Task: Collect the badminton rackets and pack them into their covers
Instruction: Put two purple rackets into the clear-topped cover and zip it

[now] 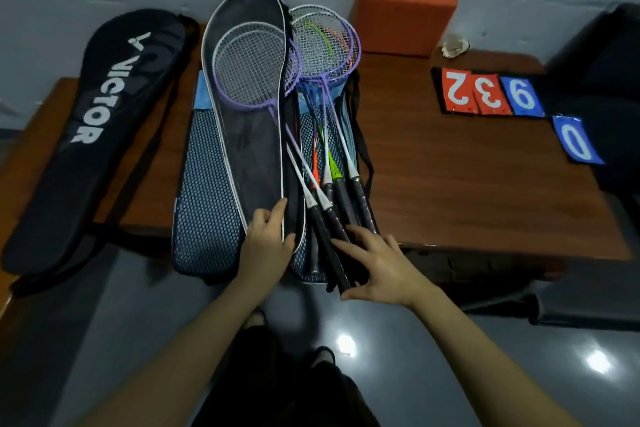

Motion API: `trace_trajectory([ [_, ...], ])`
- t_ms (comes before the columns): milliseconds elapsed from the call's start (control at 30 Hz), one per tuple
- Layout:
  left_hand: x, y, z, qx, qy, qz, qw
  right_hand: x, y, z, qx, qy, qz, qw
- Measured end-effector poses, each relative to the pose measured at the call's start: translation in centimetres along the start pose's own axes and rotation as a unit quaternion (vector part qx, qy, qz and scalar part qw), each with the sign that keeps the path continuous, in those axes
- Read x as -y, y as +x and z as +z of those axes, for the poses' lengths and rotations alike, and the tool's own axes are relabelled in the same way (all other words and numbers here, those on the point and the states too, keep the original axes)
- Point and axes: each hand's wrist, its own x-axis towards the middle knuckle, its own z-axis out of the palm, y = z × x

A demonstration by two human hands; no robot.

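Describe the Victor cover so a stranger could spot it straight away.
Start at the brown wooden table against the grey wall and go to its far left end. There a long black racket cover lies diagonally, hanging over the table's front edge. Unlike the blue mesh covers beside it, it is solid black with VICTOR printed in large white letters.

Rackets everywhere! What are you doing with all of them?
A person is packing badminton rackets into covers on a wooden table. The left hand holds the bottom edge of a black mesh cover with a purple racket lying on it. The right hand rests on the bunched black racket handles. A black Victor cover lies to the left, untouched. Score cards sit on the right.
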Motion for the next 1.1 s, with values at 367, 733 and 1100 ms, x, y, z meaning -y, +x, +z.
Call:
trace_trajectory([
  [367, 1.1, 0.0, -1.3, -0.053, -0.104, 0.000, 0.993, 1.4, -1.2, 1.9, -0.053, 0.007, 0.090, 0.994],
  [733, 2.1, -0.9, -2.9, -0.057, -0.196, 0.004, 0.979, 6.8, 1.5, 0.1, -0.184, 0.107, 0.132, 0.968],
  [1100, 3.6, -1.2, -4.6, -0.027, -0.207, 0.010, 0.978, 11.1, 3.7, -1.6, -0.278, 0.203, 0.122, 0.931],
])
